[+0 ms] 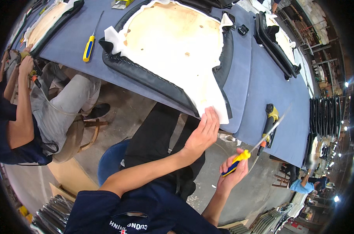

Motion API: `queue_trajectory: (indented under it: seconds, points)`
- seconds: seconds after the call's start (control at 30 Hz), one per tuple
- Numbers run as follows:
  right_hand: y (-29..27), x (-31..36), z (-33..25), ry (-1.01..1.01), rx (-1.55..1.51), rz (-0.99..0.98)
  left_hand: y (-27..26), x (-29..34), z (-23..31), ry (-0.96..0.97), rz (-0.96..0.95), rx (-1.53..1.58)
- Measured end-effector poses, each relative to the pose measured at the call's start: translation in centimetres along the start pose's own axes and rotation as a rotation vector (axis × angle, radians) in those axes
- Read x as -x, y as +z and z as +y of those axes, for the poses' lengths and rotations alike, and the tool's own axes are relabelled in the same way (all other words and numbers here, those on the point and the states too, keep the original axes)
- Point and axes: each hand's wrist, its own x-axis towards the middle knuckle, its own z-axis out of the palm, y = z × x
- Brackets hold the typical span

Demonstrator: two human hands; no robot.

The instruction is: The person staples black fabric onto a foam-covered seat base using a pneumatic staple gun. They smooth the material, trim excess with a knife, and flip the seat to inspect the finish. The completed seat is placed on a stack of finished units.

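Note:
On the table before me lies a seat panel, its pale wooden board [173, 35] face up within a padded black cover [146, 80]. White fabric [216, 101] runs along the board's edge and hangs out as a flap at the near right corner. My left hand [202, 134] grips that flap at the table's edge, fingers closed over it and the thumb hidden. To its right and apart from the panel, my right hand [235, 171] is wrapped round the yellow and blue handle of a screwdriver [244, 155]. Its long thin shaft points up and to the right.
A yellow and black staple gun [270, 121] with a hose lies at the table's right. Another screwdriver [89, 48] lies left of the panel. More panels [276, 46] rest at far right and far left [48, 23]. A co-worker [21, 113] sits at the left, holding a tool.

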Motion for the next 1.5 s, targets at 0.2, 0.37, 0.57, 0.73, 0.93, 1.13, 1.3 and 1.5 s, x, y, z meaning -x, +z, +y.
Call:
queue_trajectory:
  seconds: [0.2,0.37,0.57,0.73,0.93,1.13,1.3,1.5]
  points:
    - [9.1,-4.3,-4.1,-0.304,-0.264,0.000,2.9,1.9,-0.3,0.021,0.094,0.023]
    - [5.4,-5.1,-4.7,-0.076,0.377,-0.312,4.6,2.2,-0.4,0.016,0.199,0.120]
    - [4.7,-2.4,-4.7,0.258,0.660,-0.322,8.1,2.7,1.2,-0.025,0.301,0.326]
    - [2.4,0.7,-6.2,0.361,0.870,-0.284,10.7,3.6,0.0,0.231,0.288,0.251]
    - [5.1,2.1,-8.6,0.464,1.003,-0.206,11.9,3.8,-0.9,0.295,0.339,0.384]
    - [7.2,4.2,-8.8,0.583,0.914,-0.089,11.6,4.2,-1.0,0.306,0.331,0.522]
    - [8.3,5.6,-7.4,0.637,0.808,-0.030,11.9,4.2,-0.9,0.393,0.330,0.642]
    - [6.1,4.9,-6.0,0.802,0.368,-0.162,11.8,4.1,-1.4,0.358,0.322,0.747]
